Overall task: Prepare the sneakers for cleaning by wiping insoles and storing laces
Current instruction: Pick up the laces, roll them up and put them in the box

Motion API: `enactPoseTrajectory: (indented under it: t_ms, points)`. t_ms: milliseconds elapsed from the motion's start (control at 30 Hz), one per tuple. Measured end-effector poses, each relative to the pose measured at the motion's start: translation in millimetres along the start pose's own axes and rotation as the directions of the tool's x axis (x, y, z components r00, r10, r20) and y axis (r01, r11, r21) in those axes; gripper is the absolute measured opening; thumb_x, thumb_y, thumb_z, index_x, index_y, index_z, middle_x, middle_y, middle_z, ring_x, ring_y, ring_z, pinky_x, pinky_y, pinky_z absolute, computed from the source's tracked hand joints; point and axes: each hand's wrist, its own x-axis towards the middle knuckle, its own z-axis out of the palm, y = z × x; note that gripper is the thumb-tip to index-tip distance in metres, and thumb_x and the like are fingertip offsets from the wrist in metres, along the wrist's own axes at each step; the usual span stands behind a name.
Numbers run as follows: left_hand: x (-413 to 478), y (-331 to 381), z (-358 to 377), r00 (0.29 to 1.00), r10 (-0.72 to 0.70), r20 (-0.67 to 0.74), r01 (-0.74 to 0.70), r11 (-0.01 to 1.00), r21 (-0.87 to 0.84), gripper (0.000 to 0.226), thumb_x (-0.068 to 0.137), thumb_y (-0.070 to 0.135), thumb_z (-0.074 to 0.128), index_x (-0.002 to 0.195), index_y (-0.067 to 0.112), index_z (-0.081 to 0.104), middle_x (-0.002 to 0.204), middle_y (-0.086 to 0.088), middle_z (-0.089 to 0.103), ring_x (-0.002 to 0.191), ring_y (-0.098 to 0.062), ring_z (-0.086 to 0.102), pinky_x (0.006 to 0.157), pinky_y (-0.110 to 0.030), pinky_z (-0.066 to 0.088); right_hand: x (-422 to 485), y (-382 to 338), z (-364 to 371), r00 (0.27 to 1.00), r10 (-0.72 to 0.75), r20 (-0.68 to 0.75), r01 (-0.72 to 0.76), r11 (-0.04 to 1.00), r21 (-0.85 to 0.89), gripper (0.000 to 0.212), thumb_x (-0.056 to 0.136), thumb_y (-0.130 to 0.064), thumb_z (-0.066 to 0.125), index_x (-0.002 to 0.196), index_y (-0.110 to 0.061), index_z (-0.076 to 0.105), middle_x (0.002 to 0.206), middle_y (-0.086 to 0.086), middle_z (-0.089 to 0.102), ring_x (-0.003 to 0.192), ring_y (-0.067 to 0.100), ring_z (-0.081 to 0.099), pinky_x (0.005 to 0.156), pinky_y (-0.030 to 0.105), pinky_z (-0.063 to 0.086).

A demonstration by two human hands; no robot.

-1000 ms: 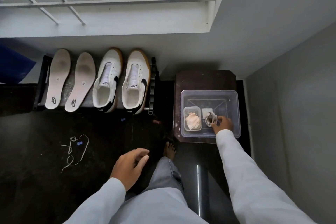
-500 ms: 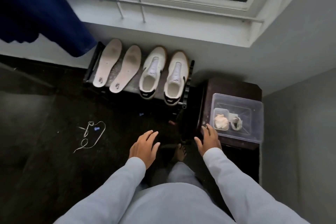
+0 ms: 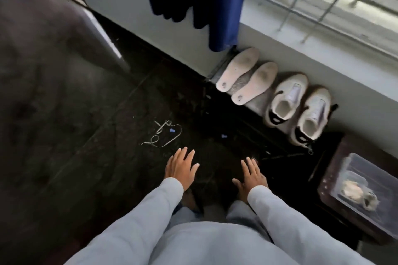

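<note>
Dark floor (image 3: 86, 157), loose lace (image 3: 163, 135) lying on it, low rack (image 3: 243, 84) bearing two insoles (image 3: 238, 69), two sneakers (image 3: 286, 101)

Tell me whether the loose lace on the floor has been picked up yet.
No. The lace lies loose on the dark floor, ahead of the open, empty left hand and right hand.

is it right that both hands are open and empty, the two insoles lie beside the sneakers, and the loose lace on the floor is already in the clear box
Not quite. The head view shows the loose lace lying on the dark floor, ahead of the left hand, not in the clear box. The rest holds: the left hand and right hand are open and empty, and the two insoles lie beside the sneakers.
</note>
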Motion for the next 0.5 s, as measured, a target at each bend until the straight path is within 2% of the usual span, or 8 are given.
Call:
enactPoseTrajectory:
  t_ms: [167,300,500]
  points:
    - [18,-73,-11,0.995,-0.097,0.023,0.097,0.995,-0.002,0.055,0.103,0.044,0.035,0.154,0.024,0.027,0.163,-0.004,0.022,0.152,-0.022,0.016,0.123,-0.041,0.018,27,-76,-15,0.995,-0.092,0.049,0.096,0.992,-0.087,0.077,0.096,-0.056,0.036,0.154,-0.021,0.0,0.162,0.0,-0.012,0.148,0.018,-0.015,0.119,0.041,0.019]
    - [51,-126,-12,0.984,-0.174,0.026,0.174,0.985,-0.011,0.055,0.103,0.044,0.035,0.153,0.023,0.029,0.161,-0.004,0.028,0.15,-0.022,0.022,0.121,-0.042,0.022,69,-130,-22,0.972,-0.215,0.094,0.228,0.96,-0.164,0.077,0.096,-0.054,0.036,0.154,-0.021,-0.004,0.161,0.002,-0.018,0.148,0.021,-0.019,0.12,0.046,0.014]
    - [143,-219,27,0.945,-0.327,-0.003,0.327,0.943,-0.062,0.051,0.101,0.039,0.044,0.147,0.017,0.042,0.153,-0.011,0.043,0.142,-0.029,0.038,0.115,-0.045,0.033,182,-204,10,0.948,-0.296,0.114,0.308,0.945,-0.107,0.076,0.097,-0.048,0.039,0.154,-0.021,-0.004,0.161,0.003,-0.017,0.146,0.022,-0.022,0.121,0.048,0.01]
